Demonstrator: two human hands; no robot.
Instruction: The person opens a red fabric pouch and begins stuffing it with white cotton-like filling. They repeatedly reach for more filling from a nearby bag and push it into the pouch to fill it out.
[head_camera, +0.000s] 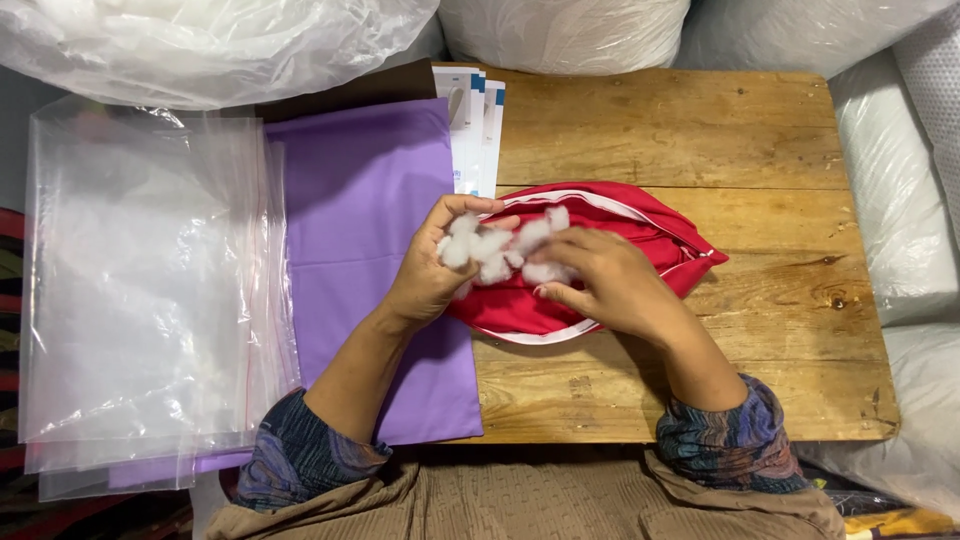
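Both hands — left hand (432, 268) and right hand (598, 280) — pinch white stuffing (500, 255) in curled fingers over the red cover (610, 225), its zip mouth gaping upward to take it.

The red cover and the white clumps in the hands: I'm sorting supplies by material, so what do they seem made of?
The red cover looks like matte woven cloth, with white edging like a zip; it creases softly. The white clumps, between the left hand and right hand, look like fluffy fibre stuffing, probably synthetic; the wispy edges suggest it.
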